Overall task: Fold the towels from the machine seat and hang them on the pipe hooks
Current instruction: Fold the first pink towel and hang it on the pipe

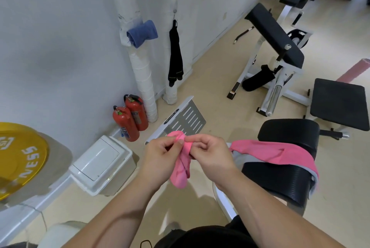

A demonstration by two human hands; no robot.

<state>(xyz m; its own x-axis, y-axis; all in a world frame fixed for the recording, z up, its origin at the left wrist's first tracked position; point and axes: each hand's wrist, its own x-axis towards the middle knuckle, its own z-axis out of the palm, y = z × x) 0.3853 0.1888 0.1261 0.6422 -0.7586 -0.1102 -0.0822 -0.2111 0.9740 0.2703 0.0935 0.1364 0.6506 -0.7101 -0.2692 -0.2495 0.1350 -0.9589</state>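
A pink towel [266, 152] stretches from the black machine seat [284, 179] to my hands. My left hand [160, 159] and my right hand [212, 153] pinch its near end together, and a bunched part hangs below them. A grey towel [243, 158] lies on the seat under the pink one. On the white wrapped pipe [140, 67] at the wall hangs a folded blue towel [142, 33]. A black cloth [175, 55] hangs from a hook on the second pipe.
Two red fire extinguishers [131, 119] stand at the wall by the pipe. A white lidded bin [102, 167] sits left of my hands, a yellow weight plate [18, 157] further left. Black benches [276, 33] stand on the right.
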